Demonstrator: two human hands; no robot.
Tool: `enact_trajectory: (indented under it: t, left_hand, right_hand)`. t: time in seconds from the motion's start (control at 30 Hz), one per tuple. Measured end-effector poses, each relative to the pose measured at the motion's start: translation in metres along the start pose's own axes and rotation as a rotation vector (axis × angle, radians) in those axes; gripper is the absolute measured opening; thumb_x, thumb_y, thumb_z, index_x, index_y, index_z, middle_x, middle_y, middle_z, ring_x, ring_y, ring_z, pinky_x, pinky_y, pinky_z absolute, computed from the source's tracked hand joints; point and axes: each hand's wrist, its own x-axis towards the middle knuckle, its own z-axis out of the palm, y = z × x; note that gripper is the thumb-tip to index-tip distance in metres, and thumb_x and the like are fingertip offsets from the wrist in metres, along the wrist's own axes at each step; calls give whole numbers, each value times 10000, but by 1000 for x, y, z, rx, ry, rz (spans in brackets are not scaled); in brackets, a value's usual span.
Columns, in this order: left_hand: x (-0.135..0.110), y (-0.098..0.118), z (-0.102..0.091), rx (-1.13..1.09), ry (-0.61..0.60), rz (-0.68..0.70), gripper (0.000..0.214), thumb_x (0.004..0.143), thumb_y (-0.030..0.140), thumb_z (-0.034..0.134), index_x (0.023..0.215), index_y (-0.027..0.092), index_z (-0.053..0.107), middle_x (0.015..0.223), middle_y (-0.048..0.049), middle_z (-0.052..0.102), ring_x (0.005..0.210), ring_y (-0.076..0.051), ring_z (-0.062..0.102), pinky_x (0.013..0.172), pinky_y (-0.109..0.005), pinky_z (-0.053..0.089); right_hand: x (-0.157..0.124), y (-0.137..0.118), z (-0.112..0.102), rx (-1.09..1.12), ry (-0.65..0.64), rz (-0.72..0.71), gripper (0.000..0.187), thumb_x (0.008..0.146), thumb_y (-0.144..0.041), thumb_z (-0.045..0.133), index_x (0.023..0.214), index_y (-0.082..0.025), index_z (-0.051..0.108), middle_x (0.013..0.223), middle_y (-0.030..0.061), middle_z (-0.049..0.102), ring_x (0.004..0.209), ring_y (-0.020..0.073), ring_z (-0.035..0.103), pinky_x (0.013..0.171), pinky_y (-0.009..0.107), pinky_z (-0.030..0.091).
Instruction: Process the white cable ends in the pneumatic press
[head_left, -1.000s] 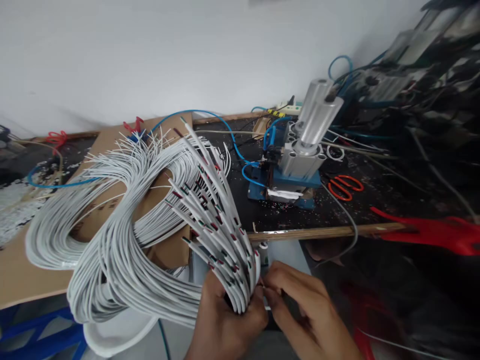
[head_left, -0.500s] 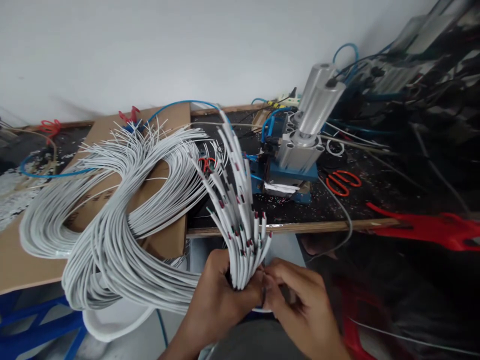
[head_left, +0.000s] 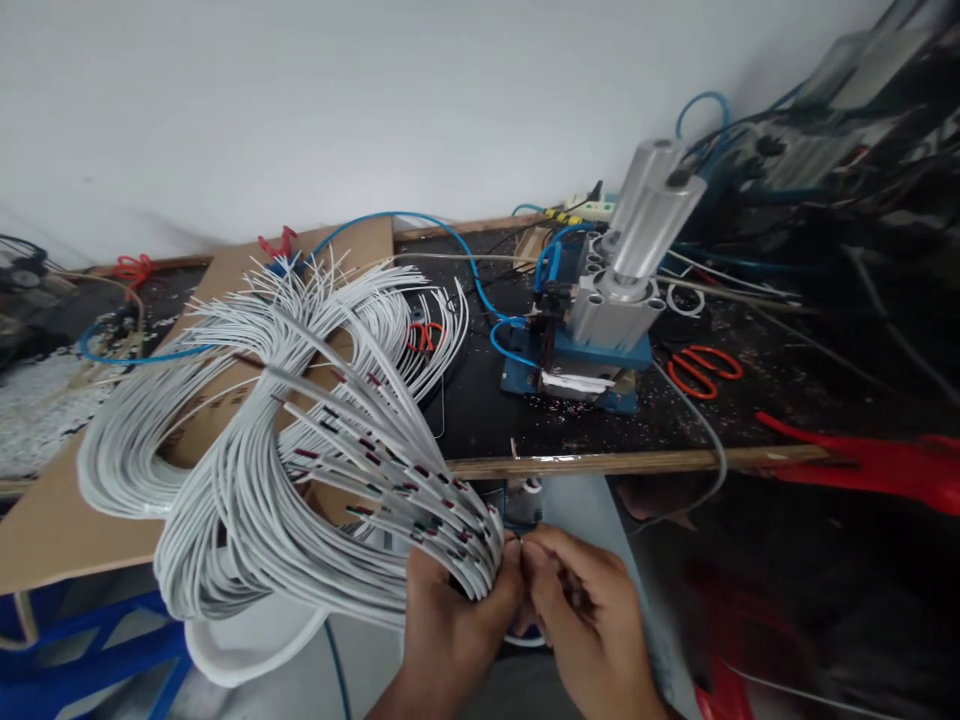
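Observation:
My left hand (head_left: 450, 625) is closed around a thick bundle of white cables (head_left: 247, 480) that loops back over a sheet of cardboard (head_left: 45, 520). The cable ends (head_left: 390, 460), stripped and showing red, green and dark cores, fan out up and to the left from my fist. My right hand (head_left: 585, 615) sits right beside the left, its fingertips pinched at the cable ends near my left thumb. What the pinch holds is too small to make out.
A blue pneumatic press with a silver cylinder (head_left: 600, 320) stands on the black bench behind the wooden edge (head_left: 637, 462). Orange scissors (head_left: 701, 368) lie to its right, a second pair (head_left: 424, 335) by the cables. A red plastic part (head_left: 862, 460) sticks out at right. A white tub (head_left: 247, 640) sits below.
The fan of cable ends swung from upright to leaning left and lower. Both hands stayed together at the bundle's base. The view shifted slightly.

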Motion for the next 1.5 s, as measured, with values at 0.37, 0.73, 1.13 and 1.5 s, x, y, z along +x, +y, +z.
enact_trajectory:
  t: [0.37,0.73,1.13,1.5]
  left_hand:
    - [0,-1,4,-102,48,-64,302,778,405,691,526,308,556,457,72,560,415,-189,556,454,-316,476]
    - [2,-7,1,-101,72,-159,178,700,442,796,737,268,785,460,78,606,408,-190,538,469,-327,492]
    - [2,3,4,-208,66,-196,173,706,407,779,620,275,708,452,79,578,404,-155,508,423,-280,421]
    - [3,1,3,-202,60,-191,163,675,414,821,643,272,749,498,60,652,469,-184,580,488,-299,476]
  right_hand:
    - [-8,17,23,155,213,75,463,991,-536,621,626,-253,650,491,-70,388,393,112,348,328,208,296]
    - [-6,14,20,92,216,5,409,998,-439,629,646,-235,674,470,-64,484,353,112,461,332,188,355]
    - [-3,12,24,-2,317,-135,302,982,-300,628,697,-272,724,496,-64,610,343,116,497,315,189,366]
    - [-3,12,18,-33,276,-161,270,989,-297,625,736,-282,718,530,-79,612,370,112,518,328,186,378]
